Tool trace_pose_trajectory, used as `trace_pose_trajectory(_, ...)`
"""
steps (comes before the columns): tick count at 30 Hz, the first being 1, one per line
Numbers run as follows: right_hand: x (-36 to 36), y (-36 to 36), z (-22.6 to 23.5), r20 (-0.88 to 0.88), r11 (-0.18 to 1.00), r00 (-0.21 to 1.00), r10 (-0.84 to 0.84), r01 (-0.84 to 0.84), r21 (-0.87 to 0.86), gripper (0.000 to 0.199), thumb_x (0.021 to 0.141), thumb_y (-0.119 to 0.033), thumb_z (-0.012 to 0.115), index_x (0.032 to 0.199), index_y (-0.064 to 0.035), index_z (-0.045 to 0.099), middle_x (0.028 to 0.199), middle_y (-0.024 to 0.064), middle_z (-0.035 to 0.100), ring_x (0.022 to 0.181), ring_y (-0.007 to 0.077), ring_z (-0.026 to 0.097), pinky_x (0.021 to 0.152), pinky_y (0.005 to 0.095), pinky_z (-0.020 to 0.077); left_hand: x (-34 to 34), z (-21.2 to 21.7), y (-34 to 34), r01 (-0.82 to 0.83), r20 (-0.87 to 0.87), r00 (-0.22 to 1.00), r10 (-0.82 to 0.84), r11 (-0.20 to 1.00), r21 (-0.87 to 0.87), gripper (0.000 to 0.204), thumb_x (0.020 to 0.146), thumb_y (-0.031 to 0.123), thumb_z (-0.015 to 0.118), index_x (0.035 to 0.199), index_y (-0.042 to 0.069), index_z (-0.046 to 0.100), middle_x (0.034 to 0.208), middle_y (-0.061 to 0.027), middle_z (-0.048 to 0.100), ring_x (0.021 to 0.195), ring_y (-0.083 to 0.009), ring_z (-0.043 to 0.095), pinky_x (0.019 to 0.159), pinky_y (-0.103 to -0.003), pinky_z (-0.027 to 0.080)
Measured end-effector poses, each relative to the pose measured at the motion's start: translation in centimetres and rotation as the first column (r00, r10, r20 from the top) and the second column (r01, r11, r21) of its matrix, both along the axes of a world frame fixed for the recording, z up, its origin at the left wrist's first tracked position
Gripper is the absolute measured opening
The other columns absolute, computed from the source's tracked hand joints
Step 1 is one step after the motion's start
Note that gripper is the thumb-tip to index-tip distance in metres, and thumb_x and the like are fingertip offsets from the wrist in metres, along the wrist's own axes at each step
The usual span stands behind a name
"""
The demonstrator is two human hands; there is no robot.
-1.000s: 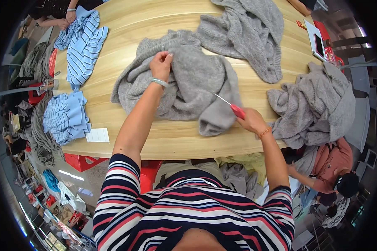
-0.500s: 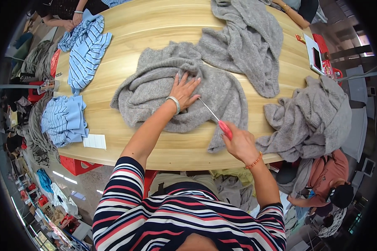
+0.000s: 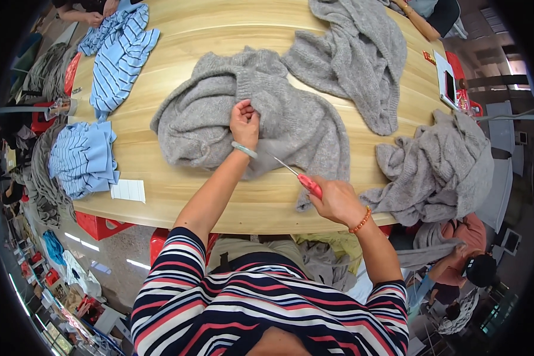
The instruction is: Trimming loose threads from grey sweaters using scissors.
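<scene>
A grey knitted sweater (image 3: 314, 118) lies bunched on the table before me. My left hand (image 3: 244, 126) is closed on it, its curled fingers pinching the knit just below a ribbed edge. In my right hand (image 3: 340, 203) is a slim tool with a red handle (image 3: 310, 186) and a thin metal shaft, whose tip points up and left over the sweater's lower part. Whether that tip touches the knit I cannot tell.
Grey knits lie at the far right (image 3: 359, 65) and near right (image 3: 436, 172) of the wooden table (image 3: 231, 29). Blue striped garments (image 3: 121, 62) are on the left, beside a white paper (image 3: 129, 190). A phone (image 3: 450, 86) sits at the right edge. Co-workers' arms (image 3: 418, 21) show at the far side.
My left hand has gone from lying spread on the sweater to gripping it, and a ribbed edge now shows. The tool in my right hand has shifted slightly left and away from the fingers.
</scene>
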State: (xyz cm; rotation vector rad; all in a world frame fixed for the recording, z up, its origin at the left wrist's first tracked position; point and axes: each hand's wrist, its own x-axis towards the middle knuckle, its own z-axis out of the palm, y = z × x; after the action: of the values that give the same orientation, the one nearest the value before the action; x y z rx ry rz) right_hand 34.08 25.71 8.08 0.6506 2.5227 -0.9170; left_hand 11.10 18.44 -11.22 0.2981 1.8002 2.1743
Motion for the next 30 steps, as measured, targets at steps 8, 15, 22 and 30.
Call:
trace_pose_trajectory(8,2.3,-0.5,0.1,-0.105,0.987,0.982,-0.157,0.158,0.003,0.028,0.085,-0.021,0.062,0.11,-0.009,0.057,0.077,0.02,0.063,0.075,0.0403,0.061,0.066,0.0466,0.048,4.9,4.4,-4.9,0.086,0.777,0.565,-0.28,0.956,0.281,0.015,0.087,0.006,0.062,0.102,0.007,0.06,0.094,-0.0017,0.064,0.088,-0.0111,0.058,0.075,-0.031,0.048)
trace_pose_trajectory(15,4.0,-1.1,2.5,-0.059,0.984,0.983,-0.176,0.178,0.02,0.032,0.084,-0.024,0.063,0.112,-0.01,0.057,0.079,0.0198,0.064,0.076,0.0406,0.061,0.067,0.0467,0.0483,1.2,10.7,-4.0,0.703,0.311,0.694,-0.65,0.705,-0.093,0.02,0.094,0.019,0.058,0.103,0.003,0.064,0.094,0.0028,0.064,0.087,-0.007,0.057,0.076,-0.023,0.047)
trace_pose_trajectory(22,4.9,-1.5,4.0,-0.045,0.975,0.978,-0.202,0.205,0.088,0.034,0.084,-0.025,0.063,0.116,-0.0127,0.058,0.081,0.0196,0.065,0.077,0.0399,0.062,0.068,0.0466,0.0491,0.8,10.2,-1.3,0.489,0.759,0.355,-0.545,0.801,0.347,0.027,0.097,0.024,0.051,0.111,0.001,0.058,0.107,-0.0118,0.065,0.098,-0.0242,0.064,0.088,-0.04,0.054)
trace_pose_trajectory(30,5.4,-2.0,4.4,-0.03,0.981,0.983,-0.18,0.182,0.07,0.033,0.084,-0.027,0.063,0.113,-0.0125,0.058,0.076,0.0203,0.064,0.074,0.0405,0.062,0.066,0.0479,0.0485,2.3,10.2,-0.9,0.409,0.784,0.058,-0.618,0.731,0.546,0.037,0.099,0.031,0.045,0.119,0.001,0.053,0.119,-0.0189,0.059,0.111,-0.0345,0.057,0.096,-0.051,0.047)
